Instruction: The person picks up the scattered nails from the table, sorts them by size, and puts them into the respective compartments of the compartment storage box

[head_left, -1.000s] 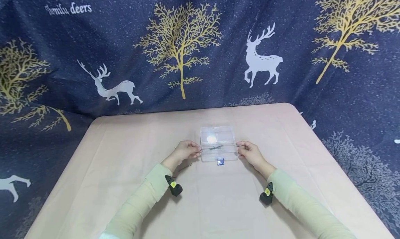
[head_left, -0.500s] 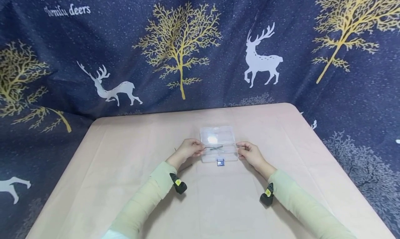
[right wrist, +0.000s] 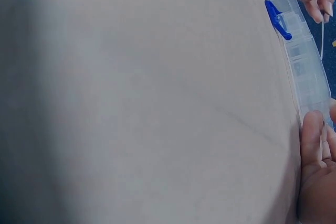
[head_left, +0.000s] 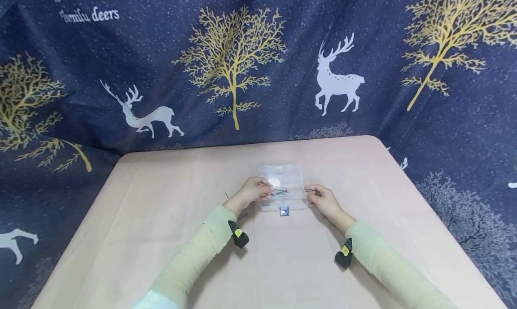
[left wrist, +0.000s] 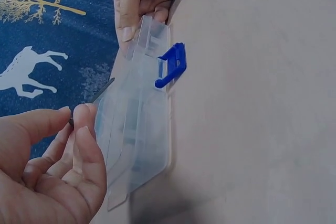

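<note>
A clear plastic compartment box (head_left: 296,204) stands on the table with its lid (head_left: 287,175) raised at the back and a blue latch (head_left: 284,211) at the front. My left hand (head_left: 251,193) is over the box's left end. Between thumb and fingertips it pinches a thin dark nail-like rod (left wrist: 103,90), pointing toward the box's inside. Several similar thin rods (head_left: 282,192) appear to lie in the box. At the opposite end, my right hand (head_left: 324,201) grips the box's side wall, thumb and fingers seen there in the right wrist view.
Left of the box, partly behind my left arm, thin dark rods (head_left: 226,195) lie on the pale tablecloth (head_left: 291,259). A dark blue curtain (head_left: 282,111) with deer and trees hangs behind the table. Each wrist carries a black camera (head_left: 241,240).
My left hand has moved right, from beside the box to over its left part, carrying the rod in. My right hand has stayed at the box's right end.
</note>
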Demonstrator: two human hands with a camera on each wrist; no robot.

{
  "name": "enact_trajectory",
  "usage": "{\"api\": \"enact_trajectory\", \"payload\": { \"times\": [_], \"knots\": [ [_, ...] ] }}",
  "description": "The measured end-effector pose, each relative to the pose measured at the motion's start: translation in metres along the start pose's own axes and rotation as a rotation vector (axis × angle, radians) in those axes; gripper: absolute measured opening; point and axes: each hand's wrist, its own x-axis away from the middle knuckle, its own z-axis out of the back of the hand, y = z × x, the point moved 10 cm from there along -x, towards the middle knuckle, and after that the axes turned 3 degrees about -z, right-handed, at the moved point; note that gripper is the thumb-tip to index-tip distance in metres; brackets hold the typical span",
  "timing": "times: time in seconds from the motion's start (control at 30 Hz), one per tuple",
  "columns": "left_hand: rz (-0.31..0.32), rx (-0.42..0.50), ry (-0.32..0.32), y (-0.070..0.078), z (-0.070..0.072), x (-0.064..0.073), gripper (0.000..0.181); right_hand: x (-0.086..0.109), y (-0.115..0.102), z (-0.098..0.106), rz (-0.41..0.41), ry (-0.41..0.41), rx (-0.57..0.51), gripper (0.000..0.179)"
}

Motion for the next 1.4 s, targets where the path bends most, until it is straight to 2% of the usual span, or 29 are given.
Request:
{"api": "enact_trajectory", "payload": {
  "times": [0.2,0.33,0.53,0.87,1.1,1.27,1.4],
  "knots": [
    [0.012,0.018,-0.005,0.001,-0.002,0.002,0.022,0.0,0.001,-0.005,0.0,-0.002,0.004,0.035],
    [0.027,0.036,0.009,0.001,0.001,0.005,0.024,-0.001,0.001,-0.006,0.0,-0.01,0.005,0.035],
    [0.034,0.013,0.027,-0.001,0.009,0.009,0.025,-0.001,-0.001,-0.007,0.006,-0.023,0.024,0.035],
    [-0.024,-0.034,0.018,0.0,0.02,0.019,0.021,0.002,-0.005,-0.009,0.022,-0.03,0.002,0.036],
    [-0.065,-0.107,0.011,0.003,0.029,0.031,0.019,0.001,0.0,-0.005,0.007,-0.008,-0.002,0.035],
    [-0.06,-0.153,0.02,-0.003,0.039,0.043,0.019,0.0,0.0,-0.004,0.017,-0.024,0.006,0.036],
    [-0.088,-0.193,0.027,-0.006,0.045,0.05,0.019,0.0,-0.001,-0.002,0.015,-0.026,0.005,0.036]
  ]
}}
